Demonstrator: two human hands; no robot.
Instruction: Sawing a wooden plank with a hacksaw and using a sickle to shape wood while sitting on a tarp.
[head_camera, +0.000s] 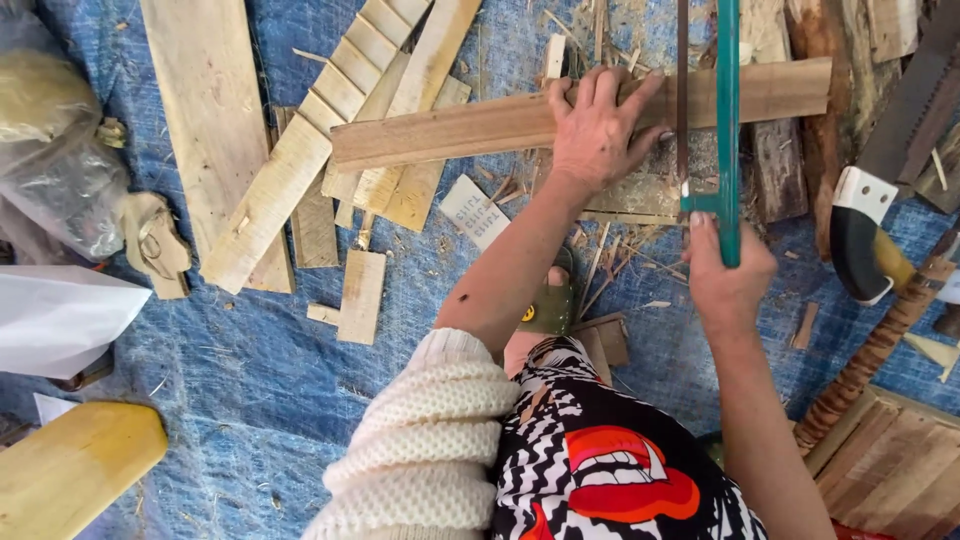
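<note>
My left hand (597, 125) presses flat on a long brown wooden strip (450, 128) that lies crosswise over a rough wood block (778, 170). My right hand (728, 272) grips the handle of a teal-framed hacksaw (727, 110). The saw's thin blade (682, 90) stands against the strip just right of my left fingers. My foot in an olive sandal (548, 305) rests on the blue tarp (270, 380) below the strip.
Pale planks and offcuts (300, 150) lie scattered at the upper left. A handsaw with a black and white handle (865, 230) lies at the right, above slatted boards (890, 470). Plastic bags (50, 150) and a yellow board (70, 470) sit at the left.
</note>
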